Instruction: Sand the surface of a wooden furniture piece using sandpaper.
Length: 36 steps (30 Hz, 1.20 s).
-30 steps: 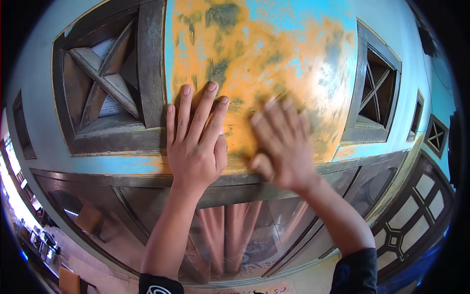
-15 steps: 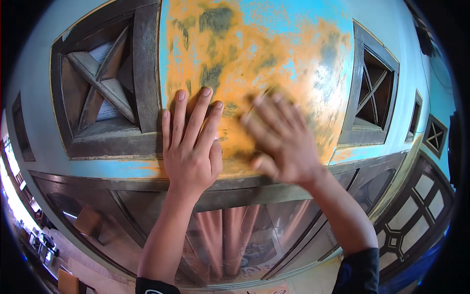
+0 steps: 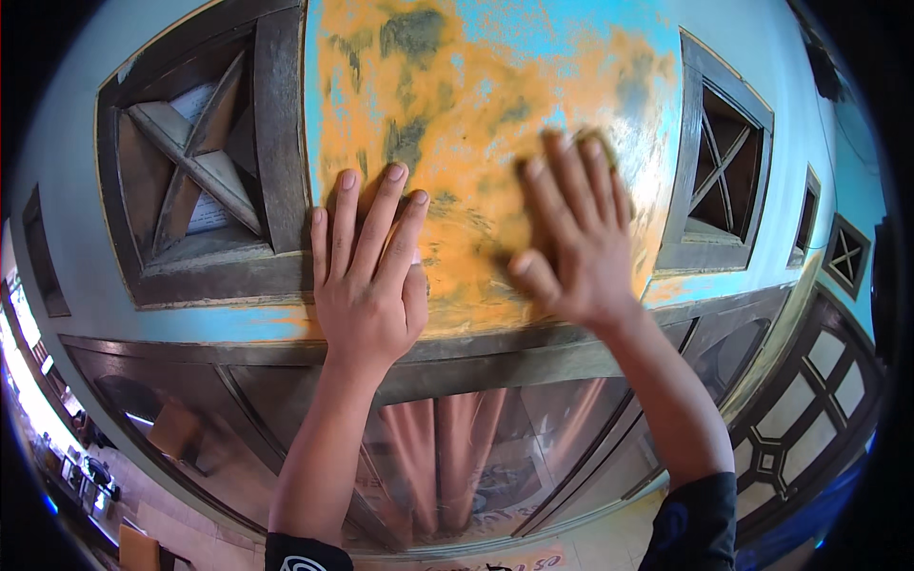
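Observation:
A wall panel of patchy orange, turquoise and dark grey paint fills the upper middle. My left hand lies flat against its lower left part, fingers stretched upward and slightly apart. A small pale spot shows between that thumb and forefinger, too small to name. My right hand presses palm-side to the right half of the panel, fingers extended and thumb out to the left, a little blurred. A thin dark edge shows beside its fingertips; whether something lies under the palm is hidden.
Dark wooden vent frames with crossed slats flank the panel, one at left and one at right. Below runs a dark wooden beam over glass with pink curtains. A panelled door stands at right.
My right hand has slid up and to the right across the panel, turning more upright. My left hand stays in place on the surface.

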{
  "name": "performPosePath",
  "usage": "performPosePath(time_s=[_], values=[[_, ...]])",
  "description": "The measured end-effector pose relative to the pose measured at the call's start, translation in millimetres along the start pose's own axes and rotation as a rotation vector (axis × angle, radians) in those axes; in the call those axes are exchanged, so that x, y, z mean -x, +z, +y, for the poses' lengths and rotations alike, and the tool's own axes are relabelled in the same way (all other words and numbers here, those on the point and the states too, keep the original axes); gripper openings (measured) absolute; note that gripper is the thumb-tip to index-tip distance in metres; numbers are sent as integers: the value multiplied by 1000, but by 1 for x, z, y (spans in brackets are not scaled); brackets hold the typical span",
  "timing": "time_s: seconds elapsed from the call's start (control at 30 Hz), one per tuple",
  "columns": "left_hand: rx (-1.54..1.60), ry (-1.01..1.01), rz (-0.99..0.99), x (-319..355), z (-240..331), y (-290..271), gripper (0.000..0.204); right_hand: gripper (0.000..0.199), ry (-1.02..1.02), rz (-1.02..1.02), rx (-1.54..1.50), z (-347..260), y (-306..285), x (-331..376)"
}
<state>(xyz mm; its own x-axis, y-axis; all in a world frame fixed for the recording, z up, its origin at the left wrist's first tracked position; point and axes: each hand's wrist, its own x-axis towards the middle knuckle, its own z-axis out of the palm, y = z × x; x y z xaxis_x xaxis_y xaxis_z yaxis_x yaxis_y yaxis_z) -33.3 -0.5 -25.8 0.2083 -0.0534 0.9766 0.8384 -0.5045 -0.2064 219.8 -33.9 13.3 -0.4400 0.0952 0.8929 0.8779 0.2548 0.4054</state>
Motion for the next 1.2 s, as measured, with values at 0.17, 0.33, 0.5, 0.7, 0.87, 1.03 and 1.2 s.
performPosePath(time_s=[0.17,0.33,0.5,0.7,0.87,1.03,1.2], values=[[6,-2,6,-1,3,2,48,75,-427,-403,-93,-15,5,45],[1,-12,11,0,3,4,44,73,73,36,58,14,-6,10],[-16,-8,17,1,1,2,45,70,-314,-317,-175,-17,7,39],[-18,-2,20,-1,3,3,46,69,126,23,25,7,-5,19],[-27,16,12,-4,6,0,43,74,-167,-265,-72,-26,2,42],[-38,10,13,0,2,0,46,70,225,121,66,-7,9,22],[-33,17,-2,-2,3,1,46,72,-143,-255,-169,-48,12,49]])
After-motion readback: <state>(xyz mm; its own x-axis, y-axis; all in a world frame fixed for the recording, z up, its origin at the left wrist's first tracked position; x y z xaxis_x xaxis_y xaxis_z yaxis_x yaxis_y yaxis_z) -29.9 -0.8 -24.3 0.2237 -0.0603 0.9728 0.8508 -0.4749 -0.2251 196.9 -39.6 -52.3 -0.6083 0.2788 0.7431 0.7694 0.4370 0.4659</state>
